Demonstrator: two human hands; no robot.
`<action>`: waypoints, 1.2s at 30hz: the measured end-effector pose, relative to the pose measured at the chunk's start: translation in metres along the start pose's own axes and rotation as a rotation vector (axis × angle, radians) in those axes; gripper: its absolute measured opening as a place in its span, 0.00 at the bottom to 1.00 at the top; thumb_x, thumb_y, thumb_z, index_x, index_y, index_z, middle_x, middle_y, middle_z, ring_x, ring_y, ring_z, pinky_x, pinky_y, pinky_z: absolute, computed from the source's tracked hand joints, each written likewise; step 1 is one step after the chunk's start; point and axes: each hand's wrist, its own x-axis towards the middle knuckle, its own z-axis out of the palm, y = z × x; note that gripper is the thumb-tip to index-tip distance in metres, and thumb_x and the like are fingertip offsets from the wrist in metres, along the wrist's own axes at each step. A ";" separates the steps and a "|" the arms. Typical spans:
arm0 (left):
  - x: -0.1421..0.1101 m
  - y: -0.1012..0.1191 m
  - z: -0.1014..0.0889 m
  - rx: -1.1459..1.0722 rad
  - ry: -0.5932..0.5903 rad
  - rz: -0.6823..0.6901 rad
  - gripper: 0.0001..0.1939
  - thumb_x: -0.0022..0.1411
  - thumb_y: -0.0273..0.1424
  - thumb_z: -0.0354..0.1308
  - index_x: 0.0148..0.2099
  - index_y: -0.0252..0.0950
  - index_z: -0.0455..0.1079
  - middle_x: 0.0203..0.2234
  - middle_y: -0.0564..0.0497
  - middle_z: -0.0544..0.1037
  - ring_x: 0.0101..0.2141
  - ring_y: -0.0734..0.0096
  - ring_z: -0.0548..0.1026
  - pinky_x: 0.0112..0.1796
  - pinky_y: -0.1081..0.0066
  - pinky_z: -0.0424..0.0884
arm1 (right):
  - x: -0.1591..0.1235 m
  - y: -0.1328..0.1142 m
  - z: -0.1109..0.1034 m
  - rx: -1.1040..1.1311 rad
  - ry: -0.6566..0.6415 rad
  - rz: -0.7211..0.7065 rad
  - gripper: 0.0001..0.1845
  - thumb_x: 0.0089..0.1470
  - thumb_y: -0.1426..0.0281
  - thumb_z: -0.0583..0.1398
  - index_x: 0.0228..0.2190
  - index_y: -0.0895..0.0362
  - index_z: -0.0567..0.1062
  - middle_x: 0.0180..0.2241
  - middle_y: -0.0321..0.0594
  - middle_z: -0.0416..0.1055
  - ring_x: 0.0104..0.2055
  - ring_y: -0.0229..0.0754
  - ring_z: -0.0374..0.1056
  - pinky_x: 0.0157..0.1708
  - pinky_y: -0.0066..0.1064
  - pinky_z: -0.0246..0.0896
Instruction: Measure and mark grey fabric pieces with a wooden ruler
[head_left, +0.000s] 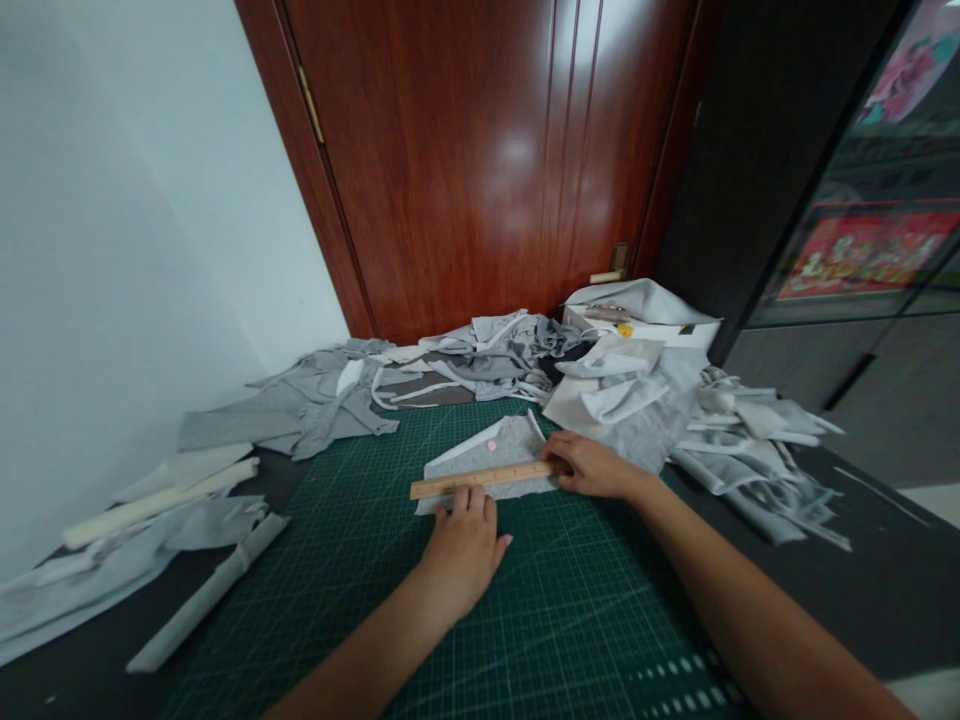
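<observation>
A wooden ruler (514, 473) lies across a grey piece of fabric (517, 436) on the green cutting mat (570, 610). My left hand (463, 555) rests its outstretched fingertips on the ruler's near edge, left of its middle, with the thumb apart. At the ruler's right end, my right hand (589, 464) has its fingers curled and closed on the wood, covering that end. The fabric shows a pale folded-looking strip along its far edge and a small pink mark (492, 446). Its lower left corner sticks out on the near side of the ruler.
Grey cloth (292, 400) is heaped along the mat's far left. Rolled and folded fabric (210, 595) lies at the left. More fabric (637, 385) and a white box (697, 330) stand at back right, with loose strips (772, 450) beyond. A wooden door (465, 170) rises behind.
</observation>
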 end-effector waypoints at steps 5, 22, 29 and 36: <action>0.001 -0.001 0.001 -0.026 -0.018 0.003 0.19 0.65 0.38 0.49 0.51 0.29 0.68 0.52 0.36 0.67 0.53 0.47 0.63 0.47 0.52 0.66 | 0.000 0.000 0.001 0.009 0.004 0.007 0.18 0.40 0.78 0.58 0.37 0.59 0.70 0.37 0.43 0.68 0.42 0.46 0.64 0.43 0.34 0.59; -0.002 0.000 -0.007 -0.031 -0.039 -0.045 0.17 0.64 0.38 0.51 0.50 0.33 0.68 0.52 0.38 0.68 0.52 0.49 0.65 0.46 0.52 0.67 | -0.001 0.001 0.001 0.019 -0.009 -0.006 0.18 0.42 0.78 0.58 0.39 0.59 0.72 0.38 0.44 0.67 0.42 0.45 0.64 0.44 0.35 0.60; -0.002 -0.001 -0.003 -0.048 -0.021 -0.043 0.17 0.64 0.37 0.50 0.49 0.33 0.68 0.52 0.37 0.67 0.52 0.48 0.63 0.46 0.51 0.67 | -0.001 0.002 0.002 0.022 -0.004 0.009 0.18 0.41 0.79 0.58 0.39 0.59 0.72 0.38 0.44 0.67 0.42 0.45 0.64 0.43 0.35 0.61; -0.001 -0.002 -0.001 -0.033 -0.010 -0.040 0.18 0.64 0.39 0.50 0.50 0.33 0.68 0.51 0.37 0.68 0.51 0.48 0.64 0.44 0.53 0.68 | -0.001 0.000 -0.001 0.036 -0.022 0.016 0.18 0.42 0.79 0.58 0.39 0.59 0.73 0.39 0.44 0.68 0.44 0.45 0.64 0.47 0.35 0.60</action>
